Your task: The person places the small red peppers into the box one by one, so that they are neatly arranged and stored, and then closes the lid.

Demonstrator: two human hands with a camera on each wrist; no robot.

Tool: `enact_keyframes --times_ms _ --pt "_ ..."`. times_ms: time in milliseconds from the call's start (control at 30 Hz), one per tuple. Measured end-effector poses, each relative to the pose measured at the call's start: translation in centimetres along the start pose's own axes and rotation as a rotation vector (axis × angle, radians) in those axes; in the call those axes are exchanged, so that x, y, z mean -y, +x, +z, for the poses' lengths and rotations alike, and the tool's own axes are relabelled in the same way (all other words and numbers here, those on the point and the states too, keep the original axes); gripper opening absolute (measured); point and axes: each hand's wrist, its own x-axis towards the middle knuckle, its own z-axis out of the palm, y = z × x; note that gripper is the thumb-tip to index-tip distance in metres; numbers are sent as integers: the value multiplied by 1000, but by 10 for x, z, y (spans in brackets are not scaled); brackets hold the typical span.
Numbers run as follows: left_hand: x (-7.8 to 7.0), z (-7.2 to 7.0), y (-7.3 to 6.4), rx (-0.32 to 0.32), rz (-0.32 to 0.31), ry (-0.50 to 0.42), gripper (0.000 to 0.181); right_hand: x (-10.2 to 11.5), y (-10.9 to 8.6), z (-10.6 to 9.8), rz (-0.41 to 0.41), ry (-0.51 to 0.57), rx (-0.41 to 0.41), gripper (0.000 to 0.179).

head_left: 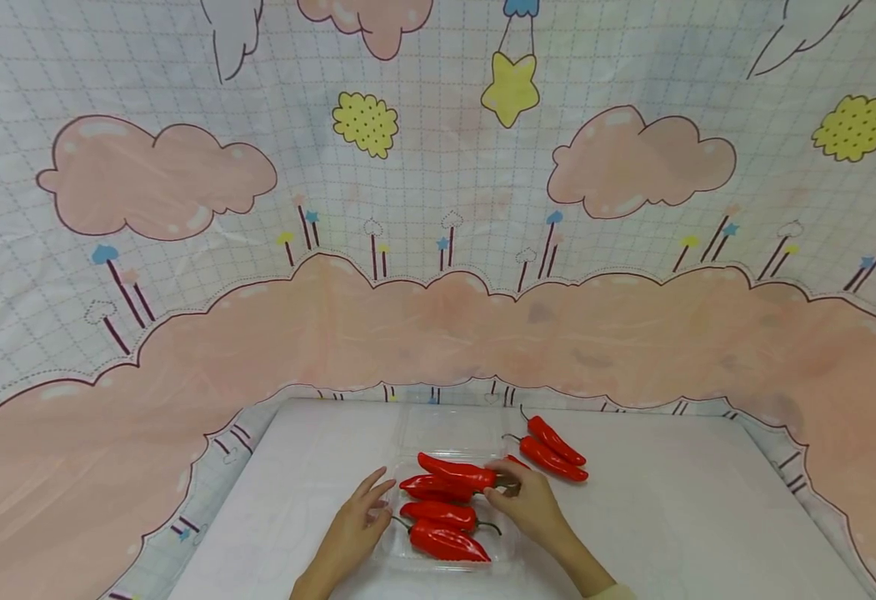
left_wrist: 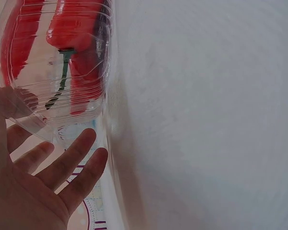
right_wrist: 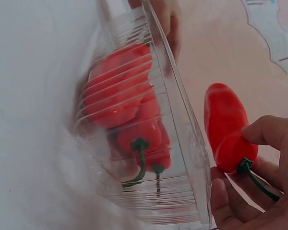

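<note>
My right hand point(head_left: 533, 507) pinches a red chili pepper point(head_left: 454, 472) by its stem end, over the far part of a clear plastic box point(head_left: 511, 557). The right wrist view has this pepper point(right_wrist: 225, 124) above the box's rim, thumb on one side and fingers on the other, green stem toward the palm. Inside the box lie three more red peppers point(head_left: 448, 540), roughly crosswise. My left hand point(head_left: 352, 527) is at the box's left side with fingers spread. Seen from the left wrist, those fingers point(left_wrist: 69, 160) extend beside the ribbed plastic wall.
The box's clear lid point(head_left: 448, 427) lies folded back behind it. Two red peppers point(head_left: 553, 458) rest on the white table point(head_left: 678, 508) at the back right, and another point(head_left: 516, 460) is partly hidden behind my right hand. A cloud-patterned cloth point(head_left: 438, 329) hangs behind the table.
</note>
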Motion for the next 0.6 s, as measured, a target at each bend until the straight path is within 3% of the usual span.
enact_keyframes --times_ms 200,600 --pt "0 0 -2 -20 21 2 43 3 7 2 16 -65 45 39" --pt "-2 -2 -1 6 -10 14 43 11 15 9 -28 -126 99 34"
